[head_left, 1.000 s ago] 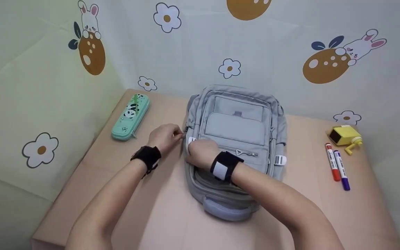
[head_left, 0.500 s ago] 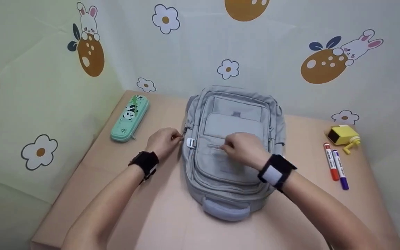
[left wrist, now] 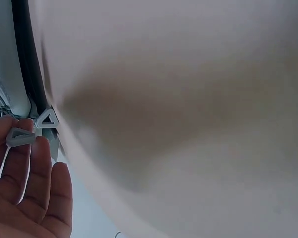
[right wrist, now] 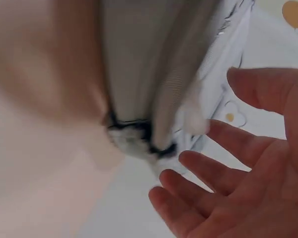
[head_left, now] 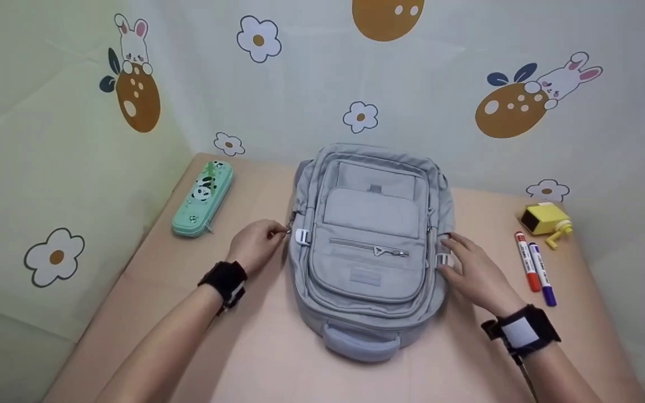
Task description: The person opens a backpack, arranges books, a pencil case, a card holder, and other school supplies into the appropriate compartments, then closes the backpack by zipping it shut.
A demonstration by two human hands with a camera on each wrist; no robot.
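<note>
A grey backpack (head_left: 375,215) lies flat on the table, its padded top handle (head_left: 361,342) towards me. At its left side my left hand (head_left: 255,246) pinches a triangular zipper pull (left wrist: 21,138) between thumb and finger. A second zipper pull (left wrist: 46,119) shows just beyond the fingertips in the left wrist view. My right hand (head_left: 476,271) is at the backpack's right side by a white buckle (head_left: 444,259), fingers spread and fairly straight. The right wrist view shows that hand (right wrist: 238,183) with nothing gripped. Another white buckle (head_left: 302,236) sits on the left edge.
A mint pencil case (head_left: 202,198) with pandas lies at the table's back left. A yellow pencil sharpener (head_left: 546,218) with a crank, a red marker (head_left: 527,262) and a purple marker (head_left: 542,274) lie on the right. Patterned cloth (head_left: 429,67) walls off the back and sides.
My right hand has moved right, from the backpack's left edge across its front to the right side, and its fingers have opened. The left hand keeps pinching at the left side.
</note>
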